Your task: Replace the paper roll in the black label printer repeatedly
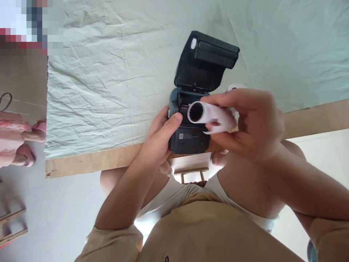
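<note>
A dark portable printer (191, 141) lies at the table's front edge, its black lid (203, 65) swung up and away from me. My left hand (160, 136) grips the printer's left side, thumb over the rim of the inner compartment. Between the thumb and fingers of my right hand (245, 123) is a white paper roll (214, 115), its dark hollow core facing left, held over the right part of the compartment. Behind the right hand, another white roll-like object (235, 86) shows only in part.
A wrinkled pale green cloth (109, 72) covers the table, with a bare wooden edge (92, 160) along the front. At the far left are a person's feet in pink footwear (27, 155). Wooden slats (13, 216) show at the lower left.
</note>
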A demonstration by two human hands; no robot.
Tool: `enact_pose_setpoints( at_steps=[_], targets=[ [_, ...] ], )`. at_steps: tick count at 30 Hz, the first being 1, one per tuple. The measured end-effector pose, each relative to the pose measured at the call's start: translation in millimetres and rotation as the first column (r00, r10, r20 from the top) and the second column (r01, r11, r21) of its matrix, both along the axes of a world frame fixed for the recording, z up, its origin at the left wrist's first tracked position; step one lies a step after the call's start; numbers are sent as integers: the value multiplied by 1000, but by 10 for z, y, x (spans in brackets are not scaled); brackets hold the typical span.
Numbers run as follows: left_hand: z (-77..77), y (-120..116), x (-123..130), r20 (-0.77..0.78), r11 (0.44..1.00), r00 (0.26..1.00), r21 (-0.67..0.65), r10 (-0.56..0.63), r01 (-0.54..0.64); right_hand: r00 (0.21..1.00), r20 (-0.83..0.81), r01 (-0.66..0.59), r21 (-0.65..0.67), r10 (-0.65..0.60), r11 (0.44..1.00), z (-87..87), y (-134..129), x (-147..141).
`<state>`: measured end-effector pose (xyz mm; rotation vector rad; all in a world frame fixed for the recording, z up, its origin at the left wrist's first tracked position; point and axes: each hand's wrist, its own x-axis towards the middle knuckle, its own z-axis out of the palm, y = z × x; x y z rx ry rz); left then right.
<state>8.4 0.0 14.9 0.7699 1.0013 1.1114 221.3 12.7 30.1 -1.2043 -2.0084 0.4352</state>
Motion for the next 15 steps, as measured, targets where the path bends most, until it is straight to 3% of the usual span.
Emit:
enact_pose_setpoints(
  at_steps=[3,6,12,15],
  targets=[
    [17,-10,-8,-23,1000,1000,-15,2,-2,1000,4,-17,193,16,981,-39,103,-139],
    [58,-17,-5,-28,999,1000,-53,-2,0,998,-16,-51,300,58,953,-103,241,-166],
    [84,-34,2,-3,998,1000,-61,14,-14,995,-53,-58,367,83,928,-89,206,-166],
    [85,-44,-6,-3,996,1000,-88,0,0,987,-26,-135,394,158,909,-75,135,-159]
  ],
)
